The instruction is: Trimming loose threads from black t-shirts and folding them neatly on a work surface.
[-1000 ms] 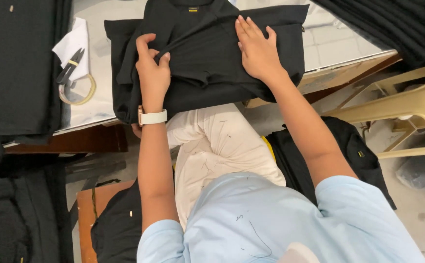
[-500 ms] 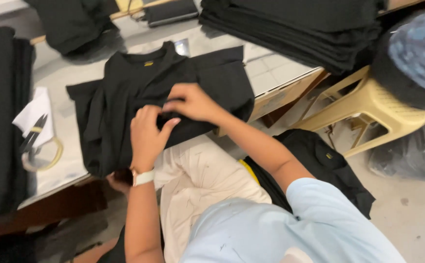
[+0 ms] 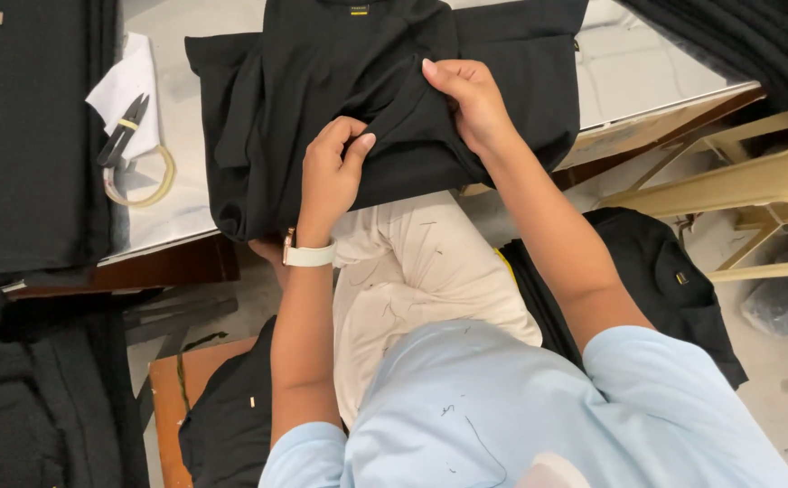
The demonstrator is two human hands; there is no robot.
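Black shirt (image 3: 358,99) now pinched — hands (image 3: 331,176) moved apart, lifting fold

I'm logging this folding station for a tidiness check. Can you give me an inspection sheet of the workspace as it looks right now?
Surface: pale table with a wooden edge, mostly covered by cloth.
Job's things: black shirt spread on the table, a fold of it pinched up between both hands.
Clutter: snips on a white paper, a tape loop beside them, a stack of black cloth at the left.
Grippers: left hand, with a white wristwatch, and right hand both grip the shirt.
Cables: nothing seen.
Surroundings: beige plastic chair, more black garments on the floor.
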